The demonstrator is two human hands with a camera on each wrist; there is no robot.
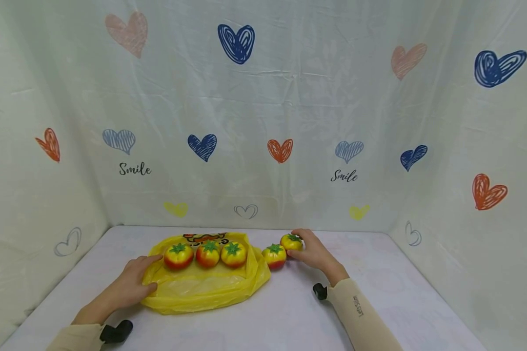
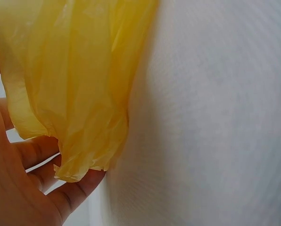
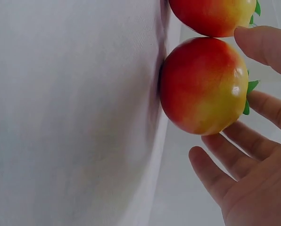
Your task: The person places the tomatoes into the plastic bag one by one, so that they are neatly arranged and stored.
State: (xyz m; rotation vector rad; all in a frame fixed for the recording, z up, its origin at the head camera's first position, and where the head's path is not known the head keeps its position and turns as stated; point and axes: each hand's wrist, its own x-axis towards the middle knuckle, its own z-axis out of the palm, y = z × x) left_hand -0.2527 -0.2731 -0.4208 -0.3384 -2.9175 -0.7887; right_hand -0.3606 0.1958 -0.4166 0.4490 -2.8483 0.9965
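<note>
Left hand [image 1: 132, 281]: spread loosely on the left rim of the bag [image 1: 197, 283], no real grip
Right hand [image 1: 314, 251]: fingers open round the end tomato [image 1: 289, 243], not clenched, can't tell if touching
Table [image 1: 290, 314]: white, heart-print curtain [image 1: 316, 112] round it
Bag: longest left-to-right, three tomatoes [image 1: 208, 260] inside its rim
Right pair [image 1: 274, 262]: just beside the bag, green tops up

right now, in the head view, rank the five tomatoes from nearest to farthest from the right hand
1. Far-right tomato, at the fingers of the right hand
2. Second tomato from the right, beside the yellow bag
3. Right tomato on the bag
4. Middle tomato on the bag
5. Left tomato on the bag
</note>
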